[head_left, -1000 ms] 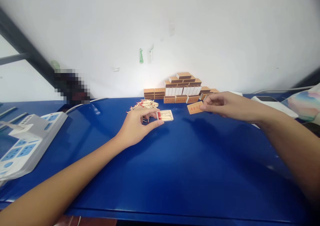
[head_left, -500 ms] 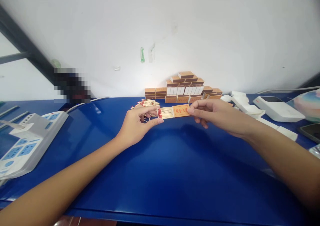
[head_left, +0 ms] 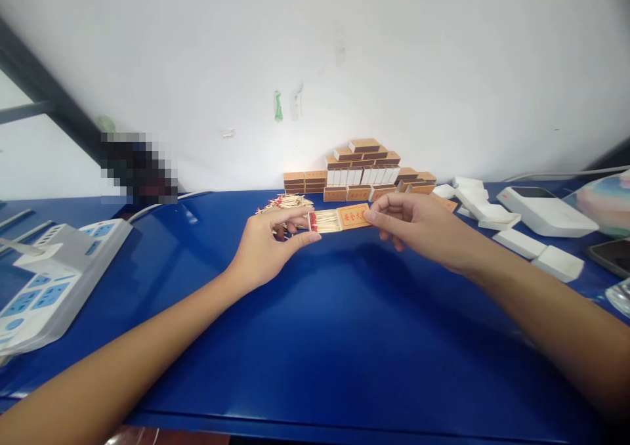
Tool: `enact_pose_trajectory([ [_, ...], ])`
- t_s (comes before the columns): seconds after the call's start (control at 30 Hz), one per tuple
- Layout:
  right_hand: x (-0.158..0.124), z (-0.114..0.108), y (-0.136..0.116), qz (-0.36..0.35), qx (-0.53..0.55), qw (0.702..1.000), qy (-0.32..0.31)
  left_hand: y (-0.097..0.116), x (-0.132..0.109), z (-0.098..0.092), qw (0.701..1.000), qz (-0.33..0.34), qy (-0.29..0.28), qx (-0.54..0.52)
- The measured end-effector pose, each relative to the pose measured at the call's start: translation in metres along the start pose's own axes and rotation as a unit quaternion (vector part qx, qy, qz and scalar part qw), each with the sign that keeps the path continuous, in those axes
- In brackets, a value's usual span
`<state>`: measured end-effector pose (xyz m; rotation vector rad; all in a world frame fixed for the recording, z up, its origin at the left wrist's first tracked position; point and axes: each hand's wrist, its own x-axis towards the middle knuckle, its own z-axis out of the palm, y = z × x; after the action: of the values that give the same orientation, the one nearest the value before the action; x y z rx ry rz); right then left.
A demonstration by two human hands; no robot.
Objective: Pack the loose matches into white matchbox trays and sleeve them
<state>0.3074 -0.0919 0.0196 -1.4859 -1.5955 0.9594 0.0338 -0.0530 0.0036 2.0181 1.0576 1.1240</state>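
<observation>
Between my hands, above the blue table, is a matchbox with its inner tray pulled partly out to the left. Red-headed matches lie side by side in the tray. The thumb and fingers of my left hand pinch the tray's left end. My right hand grips the right end of the orange printed sleeve. Just behind my left hand rests a heap of loose matches, partly hidden by the fingers. Further back, stacked matchboxes stand against the wall.
At the left lies a white power strip with a plug in it. To the right are white empty-looking trays, a white device with a dark screen and a dark phone-like object. The blue table ends at a front edge.
The view has shifted slightly. Both hands keep their hold on the matchbox, and the tray stays about as far out; my right hand sits marginally further left.
</observation>
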Motion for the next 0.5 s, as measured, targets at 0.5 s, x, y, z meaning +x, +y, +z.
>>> enact_pose_trajectory([
  [0.5,-0.005,0.011,-0.009,-0.01,0.037,0.999,0.039,-0.003,-0.001,0.001,1.0,0.011,0.01,-0.019],
])
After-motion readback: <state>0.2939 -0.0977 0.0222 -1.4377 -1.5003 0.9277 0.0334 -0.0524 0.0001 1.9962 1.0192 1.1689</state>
